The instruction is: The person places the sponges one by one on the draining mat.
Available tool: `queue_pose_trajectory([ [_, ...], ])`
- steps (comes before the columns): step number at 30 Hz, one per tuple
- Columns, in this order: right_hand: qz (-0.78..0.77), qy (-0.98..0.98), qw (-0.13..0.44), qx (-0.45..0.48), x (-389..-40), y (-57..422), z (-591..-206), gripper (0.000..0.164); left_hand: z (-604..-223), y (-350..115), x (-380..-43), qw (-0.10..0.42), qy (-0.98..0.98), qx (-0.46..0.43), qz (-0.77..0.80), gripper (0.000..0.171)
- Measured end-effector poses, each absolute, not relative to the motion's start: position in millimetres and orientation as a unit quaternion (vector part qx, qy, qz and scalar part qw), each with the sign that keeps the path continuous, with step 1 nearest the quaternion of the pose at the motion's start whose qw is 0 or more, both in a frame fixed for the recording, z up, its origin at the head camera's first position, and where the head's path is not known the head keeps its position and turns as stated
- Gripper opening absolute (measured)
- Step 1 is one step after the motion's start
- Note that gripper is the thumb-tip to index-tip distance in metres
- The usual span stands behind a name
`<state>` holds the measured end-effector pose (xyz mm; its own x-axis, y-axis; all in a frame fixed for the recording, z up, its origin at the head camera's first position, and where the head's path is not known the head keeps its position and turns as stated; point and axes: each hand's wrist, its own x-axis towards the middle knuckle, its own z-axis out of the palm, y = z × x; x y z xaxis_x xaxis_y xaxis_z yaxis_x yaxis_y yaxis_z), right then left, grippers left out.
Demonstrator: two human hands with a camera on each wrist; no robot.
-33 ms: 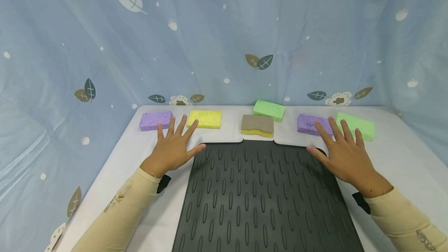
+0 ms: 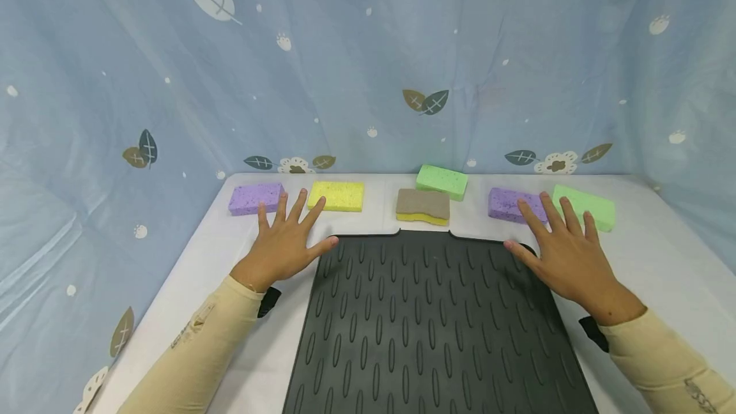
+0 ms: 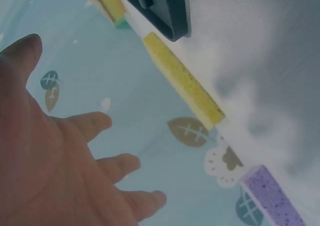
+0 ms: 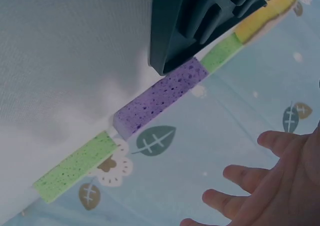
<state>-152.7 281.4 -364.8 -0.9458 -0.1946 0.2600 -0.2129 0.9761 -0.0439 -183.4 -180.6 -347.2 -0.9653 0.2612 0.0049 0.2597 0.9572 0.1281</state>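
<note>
My left hand (image 2: 283,249) is held with its fingers spread, by the far left corner of a dark ribbed mat (image 2: 397,312). It grips nothing; a purple sponge (image 2: 253,199) and a yellow sponge (image 2: 339,197) lie just beyond its fingertips. On the other side my right hand (image 2: 569,260) is likewise spread and holds nothing. In the head view its fingers overlap a second purple sponge (image 2: 506,204) and a pale green sponge (image 2: 595,208). The left wrist view shows the yellow sponge (image 3: 185,81) apart from the fingers; the right wrist view shows the purple sponge (image 4: 160,98) apart too.
Beyond the mat's middle lies a yellow sponge with a brown-grey top (image 2: 423,204), with another green sponge (image 2: 443,181) behind it. White cloth covers the table (image 2: 667,260). A blue leaf-patterned curtain (image 2: 345,50) hangs at the back and sides.
</note>
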Motion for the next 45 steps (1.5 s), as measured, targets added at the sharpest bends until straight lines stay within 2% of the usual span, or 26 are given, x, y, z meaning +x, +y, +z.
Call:
queue_pose_trajectory([
  [6, 0.041, -0.986, 0.125, 0.102, -152, 280, -363, 0.082, -347, -183, -184, 0.011, 0.99, 0.123, 0.062, 0.088],
  [11, 0.047, -0.986, 0.124, 0.106, -151, 279, -362, 0.081, -348, -182, -184, -0.006, 0.989, 0.135, 0.052, 0.085],
  [14, 0.052, -0.982, 0.139, 0.119, -150, 282, -363, 0.077, -349, -180, -182, -0.007, 0.984, 0.17, 0.06, 0.081],
  [20, 0.05, -0.973, 0.177, 0.137, -158, 309, -362, 0.062, -356, -179, -178, 0.024, 0.966, 0.235, 0.102, 0.064],
  [25, 0.048, -0.989, 0.114, 0.085, -182, 342, -366, 0.06, -365, -183, -179, 0.049, 0.964, 0.232, 0.119, 0.057],
  [31, 0.075, -0.996, 0.033, 0.035, -199, 374, -375, 0.072, -375, -190, -176, 0.079, 0.962, 0.224, 0.134, 0.061],
  [40, 0.074, -0.996, -0.042, 0.016, -211, 393, -375, 0.079, -377, -200, -179, 0.098, 0.955, 0.226, 0.167, 0.063],
  [45, 0.078, -0.995, -0.064, 0.026, -218, 396, -372, 0.08, -378, -202, -180, 0.1, 0.951, 0.235, 0.177, 0.063],
])
